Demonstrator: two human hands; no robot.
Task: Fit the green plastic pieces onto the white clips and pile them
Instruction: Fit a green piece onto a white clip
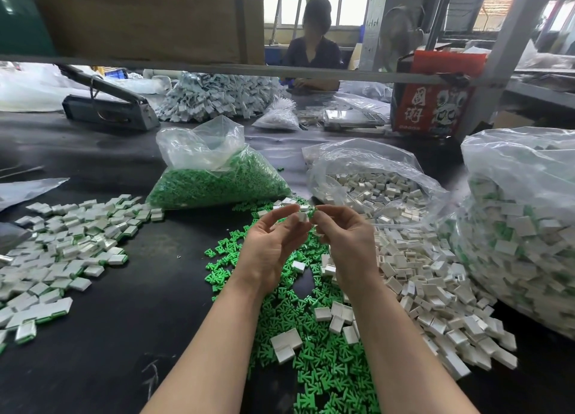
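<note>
While both hands were up over the middle of the table [130, 304], the job looked to be right in the fitting step. The left hand [271, 245] pinched a white clip [301, 217] between thumb and fingertips, and the right hand [337, 233] pinched a green piece [311, 212] right against it, the two parts touching. Couldn't tell if the green one was already seated or just lined up, too small to see.

Loose green pieces [314, 351] lay scattered under the wrists, loose white clips [420, 276] spread just to the right, and the finished pile [62, 242] sat well off to the left. Bag of green pieces [217, 186] and bag of white clips [373, 192] sat further back, and a big bag of finished ones [522, 242] at far right.

My guess is the next move would've needed a straight push so the green part clicked in square, then a toss over to the left pile. Tilting it could easily jam it, I reckon.
</note>
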